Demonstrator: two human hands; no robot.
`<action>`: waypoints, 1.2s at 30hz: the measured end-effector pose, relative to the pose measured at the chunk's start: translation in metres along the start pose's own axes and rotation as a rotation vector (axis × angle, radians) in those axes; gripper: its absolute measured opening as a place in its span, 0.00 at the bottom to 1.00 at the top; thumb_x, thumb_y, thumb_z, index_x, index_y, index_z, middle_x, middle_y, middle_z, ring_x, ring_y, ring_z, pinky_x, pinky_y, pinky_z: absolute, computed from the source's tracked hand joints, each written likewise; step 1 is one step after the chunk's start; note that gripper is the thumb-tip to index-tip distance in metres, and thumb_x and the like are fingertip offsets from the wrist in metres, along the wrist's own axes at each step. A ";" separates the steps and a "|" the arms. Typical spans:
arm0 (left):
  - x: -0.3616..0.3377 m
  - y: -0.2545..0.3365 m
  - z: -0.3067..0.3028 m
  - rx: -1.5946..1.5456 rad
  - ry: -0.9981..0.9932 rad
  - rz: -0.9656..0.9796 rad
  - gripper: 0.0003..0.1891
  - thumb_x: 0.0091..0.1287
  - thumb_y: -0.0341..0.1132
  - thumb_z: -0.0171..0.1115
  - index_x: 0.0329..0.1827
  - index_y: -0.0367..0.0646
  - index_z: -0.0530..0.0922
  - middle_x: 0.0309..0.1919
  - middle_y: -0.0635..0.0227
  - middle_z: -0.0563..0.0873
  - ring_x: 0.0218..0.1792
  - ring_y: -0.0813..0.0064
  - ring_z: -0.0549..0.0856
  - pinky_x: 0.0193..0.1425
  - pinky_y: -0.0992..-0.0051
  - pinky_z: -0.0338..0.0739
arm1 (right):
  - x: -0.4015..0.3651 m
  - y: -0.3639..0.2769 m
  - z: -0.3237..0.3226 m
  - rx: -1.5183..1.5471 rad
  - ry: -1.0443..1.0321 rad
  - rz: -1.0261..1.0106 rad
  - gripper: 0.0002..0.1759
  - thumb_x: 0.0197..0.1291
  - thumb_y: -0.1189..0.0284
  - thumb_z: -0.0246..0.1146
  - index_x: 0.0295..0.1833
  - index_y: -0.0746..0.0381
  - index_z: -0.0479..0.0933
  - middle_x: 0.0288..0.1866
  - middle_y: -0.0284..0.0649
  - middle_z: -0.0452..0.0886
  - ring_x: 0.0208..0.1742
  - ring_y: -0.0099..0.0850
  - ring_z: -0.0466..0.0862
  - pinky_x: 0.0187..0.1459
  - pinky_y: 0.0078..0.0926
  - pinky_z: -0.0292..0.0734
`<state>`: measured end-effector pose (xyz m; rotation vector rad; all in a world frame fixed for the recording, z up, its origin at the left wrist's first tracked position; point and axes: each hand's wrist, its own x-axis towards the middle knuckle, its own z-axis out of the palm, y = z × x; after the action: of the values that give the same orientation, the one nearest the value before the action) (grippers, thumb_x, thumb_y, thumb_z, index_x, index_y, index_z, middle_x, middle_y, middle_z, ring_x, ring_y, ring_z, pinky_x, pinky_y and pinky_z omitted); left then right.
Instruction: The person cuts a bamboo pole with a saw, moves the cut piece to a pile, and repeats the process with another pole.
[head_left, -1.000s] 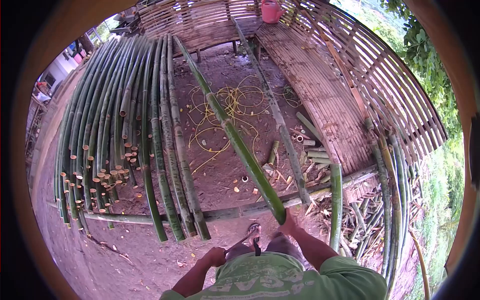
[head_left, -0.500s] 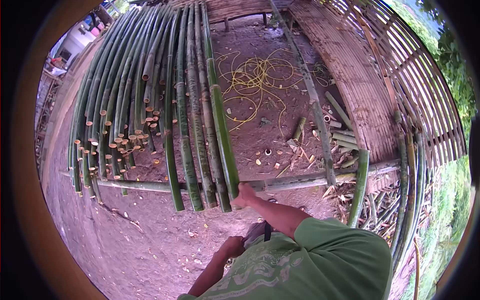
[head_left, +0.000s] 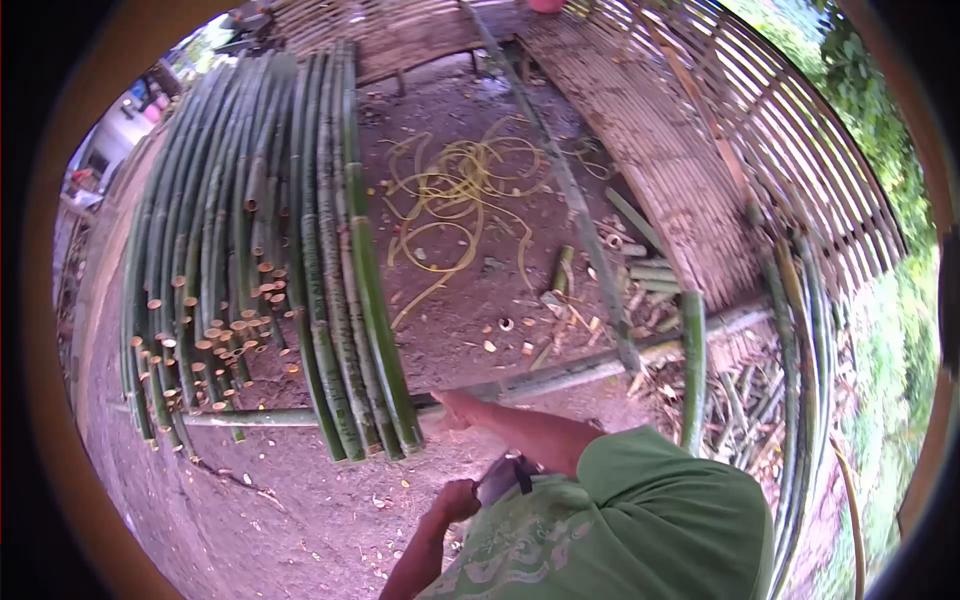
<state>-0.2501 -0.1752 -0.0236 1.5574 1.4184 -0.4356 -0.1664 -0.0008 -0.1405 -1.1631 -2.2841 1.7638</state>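
Observation:
My right hand (head_left: 458,409) reaches forward beside the lower end of a green bamboo pole (head_left: 378,325), the rightmost of the row. Its fingers are stretched out, slightly blurred, and seem apart from that pole. Under the hand runs a bamboo crossbar (head_left: 510,386) that supports the pole ends. Close to my body, my left hand (head_left: 460,499) is closed in a fist beside dark grey fabric (head_left: 497,482) with a black strap. What the fist holds, if anything, is hidden.
Many stacked bamboo poles (head_left: 195,250) lie at left. A tangled yellow hose (head_left: 460,180) rests on the dirt beyond the crossbar. At right are an upright bamboo post (head_left: 693,370), leaning poles (head_left: 800,330), cut offcuts (head_left: 655,272) and a slatted platform (head_left: 640,150).
My right hand has come off the end of the rightmost pole and is now beside it. The camera has turned, shifting the poles left and lower in view. My left hand remains closed.

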 end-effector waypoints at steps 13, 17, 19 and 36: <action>0.015 -0.011 -0.018 0.289 -0.055 -0.218 0.13 0.49 0.39 0.62 0.32 0.39 0.83 0.33 0.49 0.86 0.38 0.51 0.86 0.46 0.59 0.81 | -0.525 0.207 -0.033 0.034 0.897 1.482 0.64 0.33 0.50 0.79 0.75 0.54 0.51 0.71 0.45 0.63 0.72 0.44 0.63 0.69 0.42 0.62; -0.008 0.009 -0.020 0.538 -0.193 -0.221 0.14 0.53 0.40 0.58 0.35 0.41 0.85 0.36 0.53 0.87 0.42 0.54 0.86 0.47 0.60 0.82 | -0.550 0.320 0.066 0.204 0.612 1.341 0.72 0.26 0.49 0.82 0.77 0.52 0.47 0.72 0.44 0.64 0.73 0.41 0.63 0.70 0.42 0.62; -0.030 0.041 -0.026 0.641 -0.275 -0.199 0.14 0.55 0.41 0.57 0.35 0.42 0.85 0.36 0.56 0.87 0.43 0.56 0.86 0.47 0.61 0.82 | -0.537 0.338 0.055 0.294 0.684 1.275 0.62 0.23 0.53 0.83 0.68 0.58 0.60 0.61 0.45 0.75 0.63 0.42 0.74 0.62 0.41 0.71; -0.093 0.215 -0.006 0.314 0.028 -0.546 0.15 0.49 0.45 0.67 0.33 0.44 0.83 0.30 0.55 0.86 0.35 0.52 0.86 0.41 0.60 0.80 | -0.425 0.216 -0.326 -0.033 1.598 -0.272 0.55 0.36 0.72 0.77 0.72 0.65 0.55 0.64 0.57 0.70 0.60 0.51 0.74 0.60 0.45 0.70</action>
<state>-0.0810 -0.1967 0.1377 1.3974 1.8648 -1.0043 0.3994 0.0430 -0.0354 -1.3299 -1.2731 0.2568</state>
